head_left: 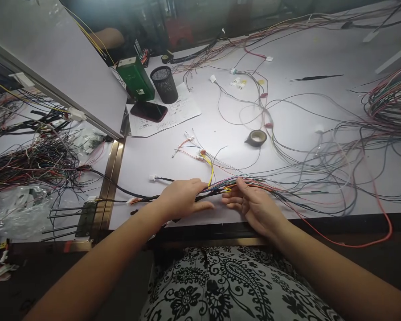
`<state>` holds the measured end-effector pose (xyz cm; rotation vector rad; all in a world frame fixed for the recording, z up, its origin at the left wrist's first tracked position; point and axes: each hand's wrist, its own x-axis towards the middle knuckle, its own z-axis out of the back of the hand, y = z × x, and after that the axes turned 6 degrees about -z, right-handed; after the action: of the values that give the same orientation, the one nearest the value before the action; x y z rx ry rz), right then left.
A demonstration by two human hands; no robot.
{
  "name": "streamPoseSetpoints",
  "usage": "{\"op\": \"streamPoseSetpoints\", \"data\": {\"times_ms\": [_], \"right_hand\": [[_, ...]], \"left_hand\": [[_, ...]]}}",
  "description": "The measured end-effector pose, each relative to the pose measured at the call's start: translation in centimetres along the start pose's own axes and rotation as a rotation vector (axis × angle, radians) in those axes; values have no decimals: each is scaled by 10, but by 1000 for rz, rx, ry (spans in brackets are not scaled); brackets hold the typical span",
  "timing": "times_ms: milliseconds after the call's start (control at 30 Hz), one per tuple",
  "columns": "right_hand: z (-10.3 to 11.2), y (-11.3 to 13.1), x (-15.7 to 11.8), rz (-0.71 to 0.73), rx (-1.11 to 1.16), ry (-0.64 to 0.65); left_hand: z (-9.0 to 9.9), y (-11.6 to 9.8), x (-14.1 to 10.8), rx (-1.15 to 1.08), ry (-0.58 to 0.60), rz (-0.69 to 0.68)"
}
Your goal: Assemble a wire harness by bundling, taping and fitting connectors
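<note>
A bundle of many-coloured wires (pixel 217 188) runs from left to right along the front of the white table. My left hand (pixel 180 198) lies over the bundle, palm down, with its thumb apart from the fingers. To its right, my right hand (pixel 254 203) has its thumb on top of the bundle and its fingers curled beneath. Yellow wires (pixel 211 171) branch up from the bundle between my hands, near an orange connector (pixel 202 152). A small white connector (pixel 153 178) on a black lead lies beyond my left hand.
Behind the bundle sit a tape roll (pixel 256 137), a phone (pixel 149 111) on a paper sheet (pixel 183 109), a mesh cup (pixel 164 84) and a green box (pixel 135 78). Tweezers (pixel 317 77) lie at the back right. Loose wires (pixel 390 107) spread across the right side.
</note>
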<state>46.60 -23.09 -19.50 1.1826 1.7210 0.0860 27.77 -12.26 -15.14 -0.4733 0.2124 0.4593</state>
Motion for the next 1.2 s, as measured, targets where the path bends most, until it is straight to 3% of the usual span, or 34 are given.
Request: {"op": "streamPoseSetpoints", "data": {"times_ms": [200, 367, 533, 700, 833, 933, 1200], "right_hand": [[-3, 4, 4, 36, -7, -88], [-4, 5, 4, -25, 104, -94], [3, 17, 2, -157, 60, 10], [-1, 18, -5, -227, -182, 182], [-11, 8, -3, -216, -368, 147], [-14, 4, 0, -131, -373, 163], [-2, 13, -4, -276, -233, 333]], "left_hand": [[-18, 1, -3, 254, -75, -10], [-29, -1, -4, 350, -133, 16], [-31, 3, -1, 342, -123, 23], [-30, 4, -1, 346, -119, -35], [-30, 2, -6, 327, -117, -52], [-29, 2, -9, 285, -136, -83], [-25, 3, -14, 199, -175, -157]]}}
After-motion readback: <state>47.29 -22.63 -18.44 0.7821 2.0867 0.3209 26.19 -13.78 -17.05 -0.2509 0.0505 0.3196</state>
